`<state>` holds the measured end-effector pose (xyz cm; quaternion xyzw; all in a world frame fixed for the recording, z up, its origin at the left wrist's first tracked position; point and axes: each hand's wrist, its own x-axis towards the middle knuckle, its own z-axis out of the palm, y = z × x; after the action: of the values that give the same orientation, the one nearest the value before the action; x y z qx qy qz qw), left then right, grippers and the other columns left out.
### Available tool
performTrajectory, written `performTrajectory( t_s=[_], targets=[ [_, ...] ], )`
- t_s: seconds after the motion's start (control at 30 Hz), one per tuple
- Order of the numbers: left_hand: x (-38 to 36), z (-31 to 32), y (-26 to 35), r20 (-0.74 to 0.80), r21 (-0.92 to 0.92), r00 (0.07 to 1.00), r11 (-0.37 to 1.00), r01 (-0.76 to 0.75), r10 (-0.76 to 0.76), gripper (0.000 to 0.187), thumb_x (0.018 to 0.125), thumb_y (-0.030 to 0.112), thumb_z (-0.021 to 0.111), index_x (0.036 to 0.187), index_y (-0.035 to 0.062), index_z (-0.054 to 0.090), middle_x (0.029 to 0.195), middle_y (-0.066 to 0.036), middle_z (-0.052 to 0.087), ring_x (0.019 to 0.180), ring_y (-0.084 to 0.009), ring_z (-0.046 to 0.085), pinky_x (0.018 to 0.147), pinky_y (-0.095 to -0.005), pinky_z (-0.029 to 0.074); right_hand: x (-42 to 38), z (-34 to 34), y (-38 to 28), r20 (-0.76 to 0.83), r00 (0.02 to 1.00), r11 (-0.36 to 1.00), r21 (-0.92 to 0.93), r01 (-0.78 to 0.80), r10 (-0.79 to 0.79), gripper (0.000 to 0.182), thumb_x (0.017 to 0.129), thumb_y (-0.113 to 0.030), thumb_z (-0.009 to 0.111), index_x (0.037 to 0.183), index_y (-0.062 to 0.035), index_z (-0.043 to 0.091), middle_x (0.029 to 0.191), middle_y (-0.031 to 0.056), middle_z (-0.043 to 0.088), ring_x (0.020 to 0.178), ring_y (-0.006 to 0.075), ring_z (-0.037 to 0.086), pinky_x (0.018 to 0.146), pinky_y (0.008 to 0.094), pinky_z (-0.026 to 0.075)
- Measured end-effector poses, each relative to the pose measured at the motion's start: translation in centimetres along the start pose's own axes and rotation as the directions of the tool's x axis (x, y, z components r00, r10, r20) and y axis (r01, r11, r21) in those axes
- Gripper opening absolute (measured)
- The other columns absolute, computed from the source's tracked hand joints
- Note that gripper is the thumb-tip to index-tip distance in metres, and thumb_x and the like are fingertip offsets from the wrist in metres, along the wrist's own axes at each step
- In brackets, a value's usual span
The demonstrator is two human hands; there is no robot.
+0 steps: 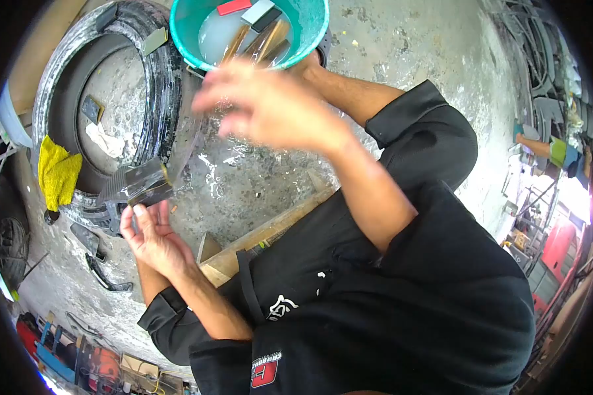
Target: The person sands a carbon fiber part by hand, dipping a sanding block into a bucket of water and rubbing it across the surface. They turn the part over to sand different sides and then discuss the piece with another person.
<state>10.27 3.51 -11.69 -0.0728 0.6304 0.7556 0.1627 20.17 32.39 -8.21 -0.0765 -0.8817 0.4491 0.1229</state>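
Note:
My left hand (155,243) is closed at the fingertips on the lower end of a glossy black piece (148,183), which has a woven-patterned section on its left side. The piece is beside the inner lower right of a large black ring-shaped part (163,99). My right hand (267,105) is blurred by motion, just below the rim of a teal bucket (176,29); its fingers look apart, with nothing visible held. In the bucket are cloudy water, a red block (234,6), a light grey block (257,11) and several brown strips (270,43).
A yellow cloth (58,172) hangs over the ring's left edge. Inside the ring lie a small dark block (93,109) and white crumpled material (105,140). A wooden beam (270,230) crosses the floor beside my lap. Curved black pieces (105,273) lie at lower left. Another person (540,146) is far right.

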Motion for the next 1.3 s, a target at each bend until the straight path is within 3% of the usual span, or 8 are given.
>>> performTrajectory(
  t_s=[0.17,0.23,0.33,0.57,0.67,0.77,0.93,1.3],
  targets=[
    [-0.7,-3.3,1.1,0.157,0.102,0.986,0.992,-0.069,0.053,0.018,0.103,0.008,0.063,0.119,0.0056,0.055,0.114,-0.009,0.066,0.098,-0.0181,0.068,0.091,-0.0402,0.061,7.3,-6.3,8.6,-0.281,0.939,0.723,-0.606,-0.332,0.196,0.022,0.090,-0.019,0.065,0.104,-0.0052,0.075,0.107,0.0230,0.070,0.103,0.0405,0.065,0.090,0.0459,0.052],
    [-1.7,-3.8,1.0,0.187,0.116,0.981,0.990,-0.076,0.054,0.018,0.101,0.007,0.065,0.117,0.0035,0.057,0.114,-0.009,0.064,0.102,-0.0166,0.066,0.092,-0.0412,0.061,10.1,-5.3,11.3,-0.111,0.894,0.485,-0.807,-0.336,0.433,0.031,0.087,-0.017,0.071,0.118,-0.0135,0.076,0.123,0.0109,0.072,0.119,0.0327,0.066,0.098,0.0461,0.052],
    [-4.0,-2.9,1.0,0.269,0.068,0.963,0.997,-0.041,0.021,0.020,0.098,0.007,0.069,0.115,0.0016,0.059,0.116,-0.009,0.063,0.102,-0.0168,0.064,0.093,-0.0424,0.060,11.2,-2.5,15.7,0.311,0.801,0.652,-0.748,-0.126,0.511,0.030,0.093,-0.020,0.062,0.120,-0.0167,0.075,0.125,0.0143,0.071,0.123,0.0323,0.065,0.100,0.0520,0.051],
    [-8.3,-0.7,2.1,0.303,-0.025,0.950,0.996,0.084,-0.073,0.037,0.089,0.019,0.071,0.113,-0.0093,0.071,0.098,-0.008,0.071,0.087,-0.0090,0.060,0.074,-0.0196,0.041,13.0,3.9,23.2,0.337,0.809,0.571,-0.821,0.003,0.481,0.038,0.095,-0.032,0.063,0.129,-0.0150,0.070,0.131,0.0202,0.066,0.126,0.0348,0.063,0.107,0.0473,0.050],
    [-8.6,1.1,2.2,0.243,0.062,0.962,0.992,0.113,-0.125,0.023,0.092,0.003,0.068,0.113,-0.0054,0.072,0.103,-0.006,0.072,0.084,-0.0053,0.057,0.073,-0.0200,0.043,12.9,4.8,30.5,0.375,0.921,0.463,-0.837,0.291,0.100,0.029,0.093,-0.023,0.061,0.115,-0.0058,0.072,0.109,0.0273,0.069,0.108,0.0424,0.065,0.094,0.0497,0.051],
    [-7.6,1.1,1.8,0.207,0.146,0.964,0.979,0.141,-0.169,0.031,0.094,-0.012,0.062,0.123,-0.0019,0.068,0.106,-0.005,0.071,0.086,-0.0033,0.057,0.073,-0.0186,0.045,12.9,1.3,21.8,0.051,0.946,0.637,-0.751,-0.176,0.321,0.026,0.092,-0.023,0.064,0.111,-0.0058,0.067,0.104,0.0255,0.070,0.101,0.0419,0.069,0.088,0.0512,0.054],
    [-4.7,1.8,1.8,0.147,0.052,0.985,0.995,0.087,-0.094,0.048,0.093,-0.010,0.065,0.136,0.0037,0.052,0.112,-0.009,0.068,0.100,-0.0127,0.065,0.091,-0.0261,0.051,8.5,-4.3,10.0,-0.329,0.937,0.923,-0.312,-0.227,0.119,0.030,0.086,-0.018,0.076,0.108,-0.0030,0.063,0.100,0.0199,0.072,0.093,0.0367,0.071,0.080,0.0446,0.055],
    [-0.5,5.0,5.8,0.122,-0.170,0.991,0.982,0.079,-0.058,0.029,0.097,0.002,0.059,0.126,-0.0033,0.057,0.123,-0.018,0.067,0.114,-0.0252,0.065,0.103,-0.0392,0.052,3.1,4.5,-2.8,0.014,0.978,0.963,0.180,0.202,-0.208,0.045,0.077,-0.019,0.086,0.115,-0.0097,0.063,0.102,0.0109,0.066,0.096,0.0317,0.067,0.084,0.0437,0.053]
  ],
)
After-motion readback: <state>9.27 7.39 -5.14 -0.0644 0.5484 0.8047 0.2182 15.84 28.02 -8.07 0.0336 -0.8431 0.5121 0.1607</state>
